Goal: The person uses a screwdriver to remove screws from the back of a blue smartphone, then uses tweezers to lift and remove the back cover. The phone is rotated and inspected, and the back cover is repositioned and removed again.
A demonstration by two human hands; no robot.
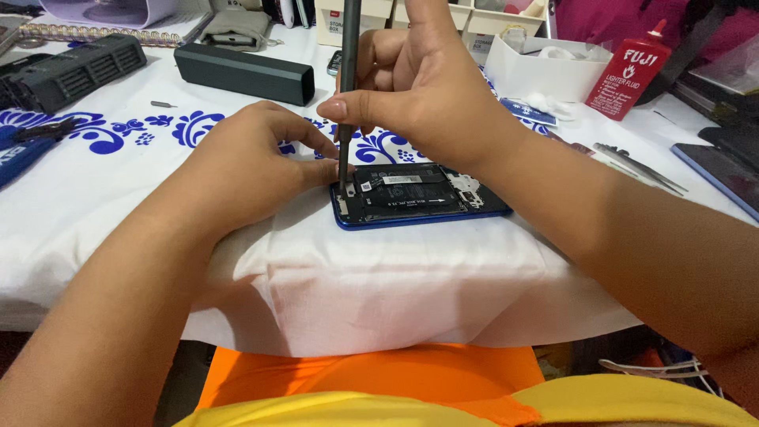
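An opened blue phone (pixel 419 198) lies back-up on the white cloth, its black battery and inner parts exposed. My right hand (pixel 419 87) grips a dark screwdriver (pixel 348 95) held upright, its tip resting on the phone's left end. My left hand (pixel 253 162) rests on the cloth just left of the phone, fingers curled, with the fingertips touching the phone's left edge beside the screwdriver tip.
A dark rectangular case (pixel 245 73) and a black vented box (pixel 67 71) lie at the back left. A red fluid bottle (pixel 632 71) and a white tray (pixel 545 67) stand at the back right. Tweezers (pixel 640 168) and a tablet (pixel 723 174) lie right. A small screw (pixel 162 104) sits on the cloth.
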